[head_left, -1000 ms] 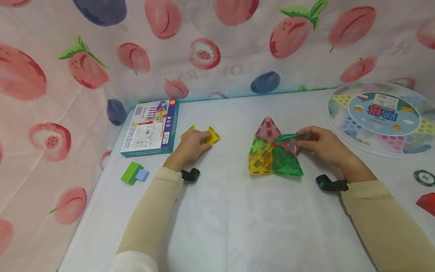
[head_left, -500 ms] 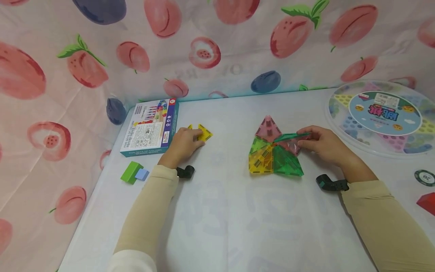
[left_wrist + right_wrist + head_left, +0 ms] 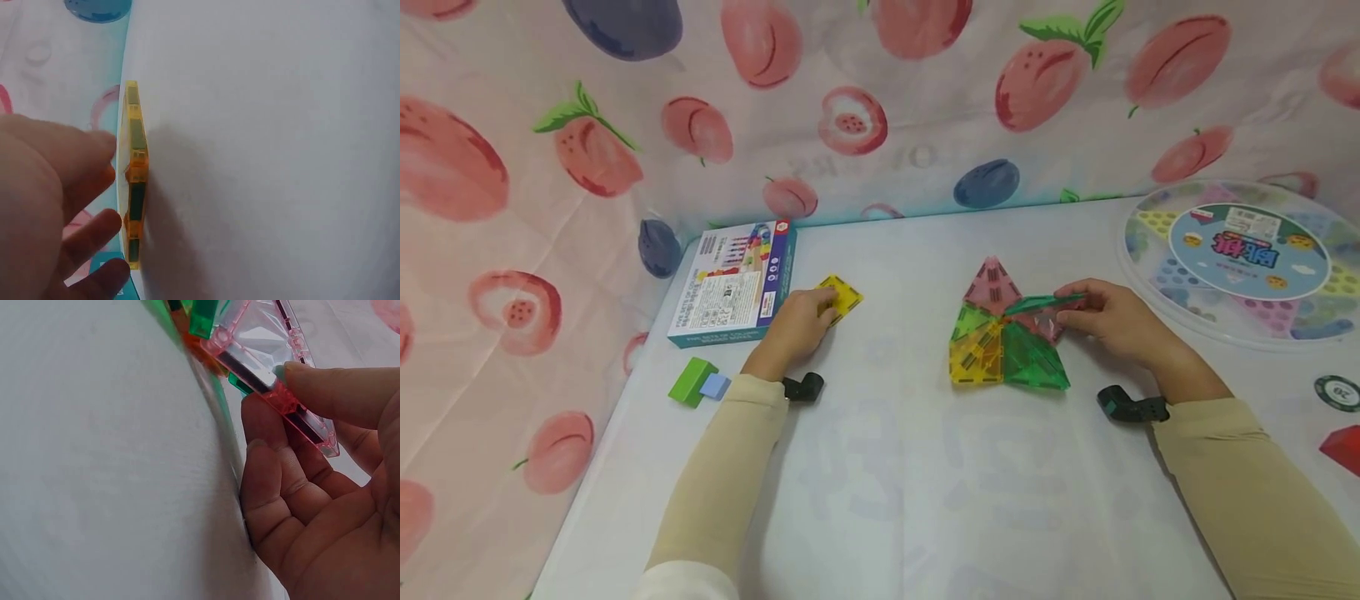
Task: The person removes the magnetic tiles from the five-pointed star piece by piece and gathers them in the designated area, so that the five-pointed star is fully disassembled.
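Note:
In the head view my left hand [image 3: 793,329] pinches a yellow magnetic tile [image 3: 847,294] close over the table beside the box. Seen edge-on in the left wrist view, the tile [image 3: 137,175] meets the fingertips [image 3: 103,228]; the hand hides part of it. My right hand [image 3: 1101,321] grips the right side of a pointed structure of translucent magnetic tiles [image 3: 1000,342], coloured pink, green and yellow. Its thumb and fingers pinch a pink tile [image 3: 269,369] in the right wrist view. A green tile [image 3: 1037,303] tilts up by the index finger.
A boxed toy set [image 3: 730,283] lies at the back left, with a green block [image 3: 692,381] and a light blue block [image 3: 716,386] in front. A round board-game case [image 3: 1247,258] fills the back right. A 20-marked chip [image 3: 1336,392] and red block [image 3: 1343,450] lie far right.
My left hand has moved left, drawing the yellow with it. Yellow first showed on both sides of the fingers; now it shows as one diamond-like square. The right hand has stayed in place.

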